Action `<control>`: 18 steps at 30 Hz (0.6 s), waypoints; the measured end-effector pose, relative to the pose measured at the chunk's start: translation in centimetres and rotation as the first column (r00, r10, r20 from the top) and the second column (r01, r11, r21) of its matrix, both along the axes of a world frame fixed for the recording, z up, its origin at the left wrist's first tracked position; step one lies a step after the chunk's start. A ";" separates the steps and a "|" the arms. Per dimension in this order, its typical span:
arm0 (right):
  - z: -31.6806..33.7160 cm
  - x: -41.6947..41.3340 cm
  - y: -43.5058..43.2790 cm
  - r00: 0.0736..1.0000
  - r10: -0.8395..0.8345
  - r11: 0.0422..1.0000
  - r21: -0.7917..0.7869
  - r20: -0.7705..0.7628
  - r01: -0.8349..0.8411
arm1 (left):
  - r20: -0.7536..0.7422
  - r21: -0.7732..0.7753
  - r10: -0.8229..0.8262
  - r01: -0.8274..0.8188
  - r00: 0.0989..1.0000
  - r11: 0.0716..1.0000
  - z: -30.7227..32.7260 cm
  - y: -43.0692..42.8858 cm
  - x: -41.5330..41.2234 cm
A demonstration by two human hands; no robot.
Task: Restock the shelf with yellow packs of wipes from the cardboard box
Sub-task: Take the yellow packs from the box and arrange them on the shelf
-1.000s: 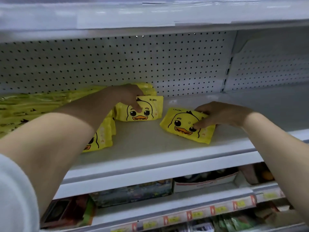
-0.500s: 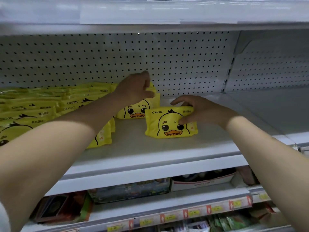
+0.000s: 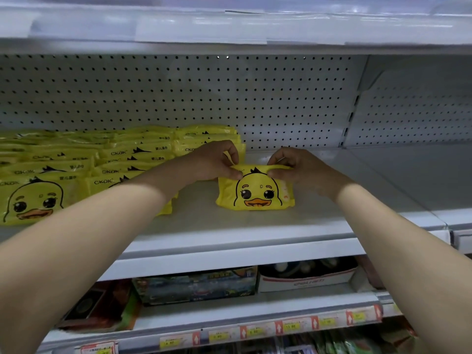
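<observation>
From the head camera, both hands are up at the shelf [image 3: 229,226]. The left hand [image 3: 217,162] and the right hand [image 3: 298,167] each pinch the top edge of one yellow pack of wipes [image 3: 255,192] between thumb and fingertips, one hand at each upper corner. The pack stands upright on the shelf with its duck face to the front. It is just right of the stocked rows of packs [image 3: 102,162], with a strip of bare shelf between it and the front row. Behind it is the pegboard back [image 3: 178,93]. To the right the shelf is bare.

This looks like the placing step: the pack is down and being squared up. Next, I'd say, it wants sliding left against the rows and letting go without it tipping. Then it's back to the cardboard box, which isn't in view. Boxed goods [image 3: 196,284] and price tags [image 3: 291,325] show on the shelf below.
</observation>
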State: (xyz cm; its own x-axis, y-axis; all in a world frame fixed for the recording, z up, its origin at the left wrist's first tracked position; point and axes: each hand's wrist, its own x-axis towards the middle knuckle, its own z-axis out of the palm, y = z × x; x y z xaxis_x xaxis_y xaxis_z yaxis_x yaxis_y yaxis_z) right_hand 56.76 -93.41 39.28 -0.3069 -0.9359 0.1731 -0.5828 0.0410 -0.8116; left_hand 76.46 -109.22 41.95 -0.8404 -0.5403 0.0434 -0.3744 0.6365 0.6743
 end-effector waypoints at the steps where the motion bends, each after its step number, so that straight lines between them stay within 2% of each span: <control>1: 0.0 0.0 0.0 1.000 -0.002 1.000 -0.005 0.008 0.002 | -0.001 -0.014 0.013 -0.013 1.000 1.000 -0.1 0.1 0.0; 4: -0.1 0.2 -0.1 1.000 0.003 1.000 -0.006 0.017 -0.003 | -0.005 -0.042 0.025 -0.026 1.000 0.999 -0.2 0.3 0.1; 12: 0.3 0.7 -0.8 0.995 0.008 1.000 0.000 0.101 -0.008 | -0.002 0.017 -0.024 0.024 1.000 1.000 0.4 0.2 1.2; 18: 0.2 1.2 -2.6 0.986 0.040 0.990 0.130 0.161 -0.061 | 0.098 -0.002 -0.021 0.021 0.995 1.000 0.7 -1.0 2.3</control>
State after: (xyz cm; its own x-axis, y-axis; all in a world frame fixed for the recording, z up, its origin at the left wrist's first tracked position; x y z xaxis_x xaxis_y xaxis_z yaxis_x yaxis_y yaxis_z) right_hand 57.95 -96.00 39.45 -0.2723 -0.9622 -0.0014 -0.4522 0.1293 -0.8825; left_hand 78.78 -110.24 42.66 -0.8519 -0.5222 -0.0384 -0.4251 0.6470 0.6330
